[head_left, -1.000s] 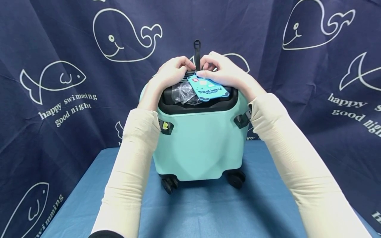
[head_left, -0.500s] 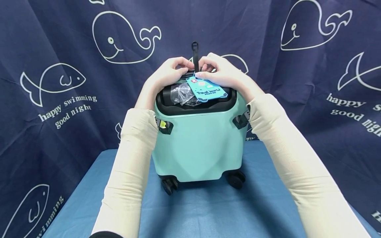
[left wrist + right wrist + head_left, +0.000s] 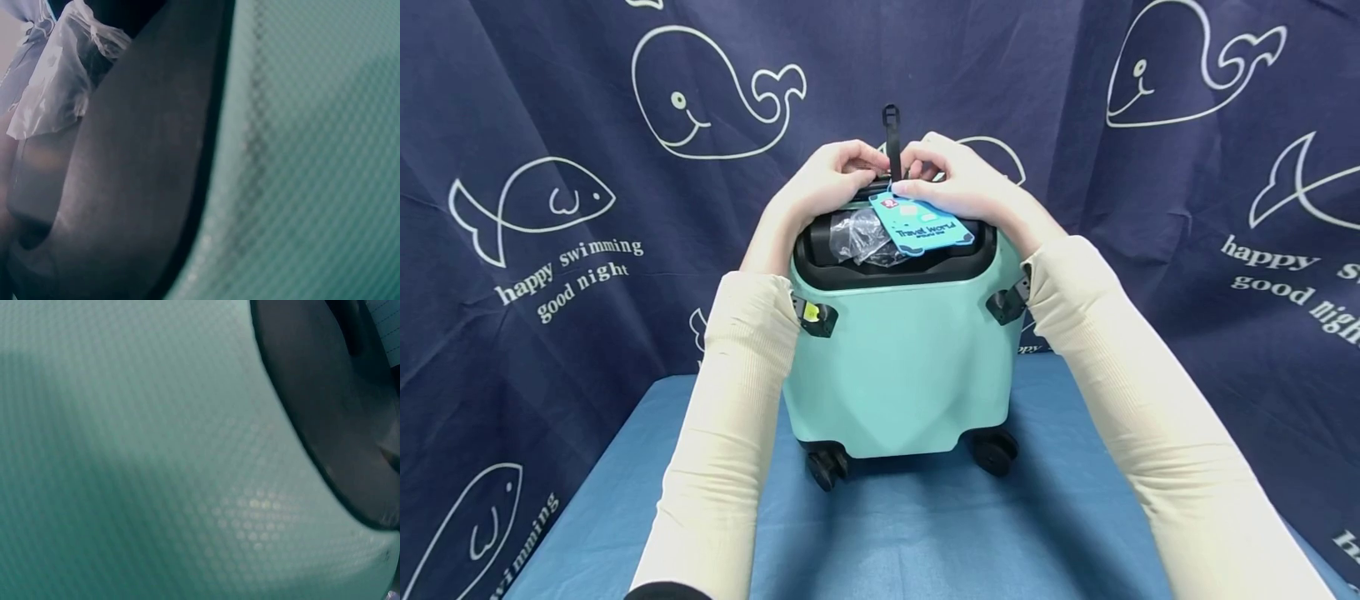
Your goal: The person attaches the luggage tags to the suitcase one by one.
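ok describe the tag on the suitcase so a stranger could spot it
A mint green suitcase stands on the blue table. In its black top recess, between the left hand and right hand, lies the luggage tag: flat, blue, printed, unlike the crinkled clear plastic beside it.

Mint suitcase [image 3: 902,367]: hard plastic shell, finely dimpled, satin. Black rim [image 3: 895,271]: matt plastic. Wrapping [image 3: 861,233]: crinkled clear film. Tablecloth [image 3: 925,533]: blue matt cloth.

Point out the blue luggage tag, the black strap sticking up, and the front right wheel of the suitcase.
luggage tag [image 3: 925,227], head view, middle of its printed blue face.
black strap [image 3: 891,133], head view, upright part above the hands.
front right wheel [image 3: 996,456], head view, black caster under the suitcase's corner.
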### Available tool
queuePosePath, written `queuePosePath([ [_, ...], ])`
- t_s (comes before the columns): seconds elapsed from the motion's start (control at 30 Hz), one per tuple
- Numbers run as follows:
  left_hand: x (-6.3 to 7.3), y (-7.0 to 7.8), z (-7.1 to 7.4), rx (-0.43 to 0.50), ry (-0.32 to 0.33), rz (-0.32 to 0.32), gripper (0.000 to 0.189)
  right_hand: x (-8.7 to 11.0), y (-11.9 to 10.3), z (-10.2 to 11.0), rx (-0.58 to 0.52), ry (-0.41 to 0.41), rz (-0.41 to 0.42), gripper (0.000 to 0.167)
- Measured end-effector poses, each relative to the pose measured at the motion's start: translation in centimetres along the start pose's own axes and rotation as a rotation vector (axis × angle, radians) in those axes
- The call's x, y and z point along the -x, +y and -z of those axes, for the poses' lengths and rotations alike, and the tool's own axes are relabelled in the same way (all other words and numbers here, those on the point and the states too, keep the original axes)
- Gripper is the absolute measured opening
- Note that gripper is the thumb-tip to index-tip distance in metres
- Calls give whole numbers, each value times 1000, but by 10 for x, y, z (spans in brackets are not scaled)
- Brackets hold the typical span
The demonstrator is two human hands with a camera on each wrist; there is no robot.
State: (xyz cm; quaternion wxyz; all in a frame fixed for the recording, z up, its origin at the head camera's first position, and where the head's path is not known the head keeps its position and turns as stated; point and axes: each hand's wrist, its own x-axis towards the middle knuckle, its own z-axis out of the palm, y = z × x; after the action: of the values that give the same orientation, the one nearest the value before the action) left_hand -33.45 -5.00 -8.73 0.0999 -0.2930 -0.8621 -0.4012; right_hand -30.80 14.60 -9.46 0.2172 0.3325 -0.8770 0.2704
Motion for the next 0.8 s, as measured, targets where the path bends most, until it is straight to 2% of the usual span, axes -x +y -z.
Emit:
queuePosePath([
  [0.13, 0, 0, 0, 36, 15, -18, 31, 0, -1, 0, 3, 1, 1, 19],
  [0.43, 2, 0, 3, 96, 13, -12, 33, 0, -1, 1, -1, 2, 2, 19],
  [0.67, 2, -2, 3, 206, 24, -21, 30, 0, -1, 0, -10, -2, -3, 19],
  [0.8, 2, -3, 4, 221, 29, -24, 30, 0, -1, 0, -9, -2, -5, 19],
])
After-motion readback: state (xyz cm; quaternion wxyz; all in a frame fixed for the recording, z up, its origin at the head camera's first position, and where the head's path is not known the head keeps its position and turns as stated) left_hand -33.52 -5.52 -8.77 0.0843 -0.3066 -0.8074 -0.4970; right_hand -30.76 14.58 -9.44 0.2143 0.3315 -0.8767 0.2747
